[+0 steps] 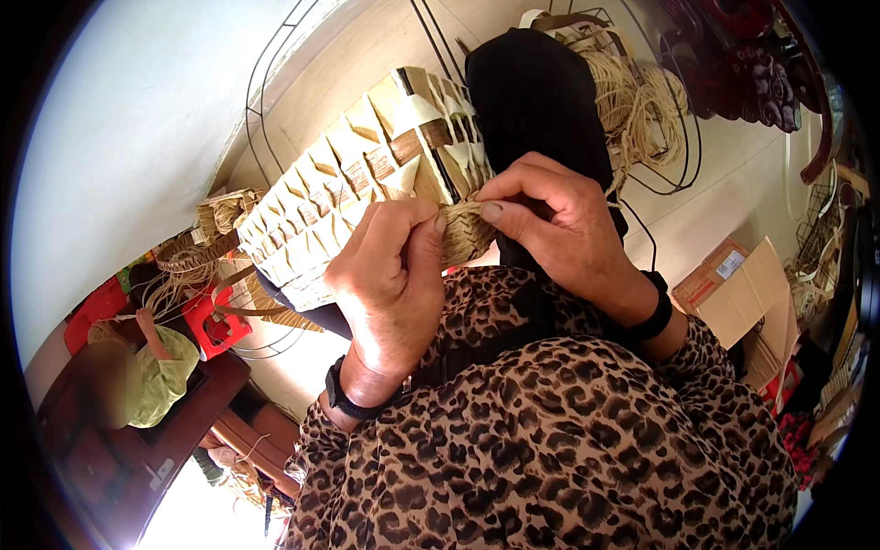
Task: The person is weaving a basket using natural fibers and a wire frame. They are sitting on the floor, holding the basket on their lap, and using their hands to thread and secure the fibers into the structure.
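A woven straw basket (302, 206) lies tilted across my lap, pale strips laced with brown bands and a dark wire edge. At its near right corner my left hand (390, 266) is closed, thumb and forefinger pinching the plaited straw rim (467, 220). From the other side my right hand (559, 215) pinches the same rim between thumb and fingertips. The two pinches are a short way apart along the braid. The fingers cover part of the rim, so the exact strand in each is hard to make out.
Coils of straw cord (642, 105) lie at the far right, with wire frames (683, 179) around them. A cardboard box (733, 289) stands on the right. Another person (160, 367) sits at the left by a red plastic stool (215, 321). Carved dark wood furniture (752, 73) is at the upper right.
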Motion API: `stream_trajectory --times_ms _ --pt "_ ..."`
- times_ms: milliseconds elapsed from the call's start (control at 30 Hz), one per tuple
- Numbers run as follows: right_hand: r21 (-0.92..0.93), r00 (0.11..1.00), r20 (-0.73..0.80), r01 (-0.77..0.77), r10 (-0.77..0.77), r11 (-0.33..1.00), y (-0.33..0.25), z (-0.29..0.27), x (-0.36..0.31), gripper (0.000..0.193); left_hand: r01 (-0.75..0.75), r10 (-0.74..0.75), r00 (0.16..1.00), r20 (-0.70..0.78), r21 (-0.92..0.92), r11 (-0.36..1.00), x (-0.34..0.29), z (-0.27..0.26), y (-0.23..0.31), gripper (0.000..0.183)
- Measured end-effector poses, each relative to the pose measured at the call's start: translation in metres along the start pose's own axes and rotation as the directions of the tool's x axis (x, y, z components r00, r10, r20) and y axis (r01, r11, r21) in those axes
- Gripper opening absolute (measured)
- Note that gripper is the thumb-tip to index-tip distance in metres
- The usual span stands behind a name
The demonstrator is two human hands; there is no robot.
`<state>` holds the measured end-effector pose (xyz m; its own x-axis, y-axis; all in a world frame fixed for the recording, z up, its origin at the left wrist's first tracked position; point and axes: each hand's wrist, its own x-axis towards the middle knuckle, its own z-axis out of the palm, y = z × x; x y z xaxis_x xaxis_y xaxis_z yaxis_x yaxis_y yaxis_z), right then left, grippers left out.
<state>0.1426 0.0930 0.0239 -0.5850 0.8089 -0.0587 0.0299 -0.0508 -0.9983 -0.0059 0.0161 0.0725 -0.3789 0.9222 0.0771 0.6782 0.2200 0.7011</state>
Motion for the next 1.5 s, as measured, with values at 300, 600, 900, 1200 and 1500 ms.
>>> stream_trajectory --times_ms 300,600,900,1200,1500 --pt "-0.171 0.99 -0.002 0.135 -0.138 0.976 0.004 -0.007 0.023 0.03 -0.127 0.127 0.99 0.054 0.002 0.992 0.002 0.002 -0.006 0.019" --pt "-0.321 0.957 0.197 0.267 -0.212 0.908 0.01 -0.018 0.072 0.061 -0.187 0.189 0.98 -0.062 0.031 0.982 -0.032 0.004 -0.027 0.04" --pt "-0.366 0.96 0.275 0.164 -0.062 0.916 0.005 -0.037 0.097 0.031 -0.048 0.048 0.999 -0.005 0.004 0.999 -0.067 0.014 -0.058 0.04" --pt "-0.031 0.932 0.316 0.195 -0.176 0.98 0.0 -0.039 0.104 0.027 -0.093 0.091 0.987 -0.13 -0.01 0.996 -0.075 0.035 -0.064 0.042" --pt "-0.11 0.969 0.227 0.129 -0.101 0.986 -0.021 -0.014 0.092 0.024 0.016 -0.035 0.989 -0.146 -0.129 0.992 -0.067 0.048 -0.076 0.035"
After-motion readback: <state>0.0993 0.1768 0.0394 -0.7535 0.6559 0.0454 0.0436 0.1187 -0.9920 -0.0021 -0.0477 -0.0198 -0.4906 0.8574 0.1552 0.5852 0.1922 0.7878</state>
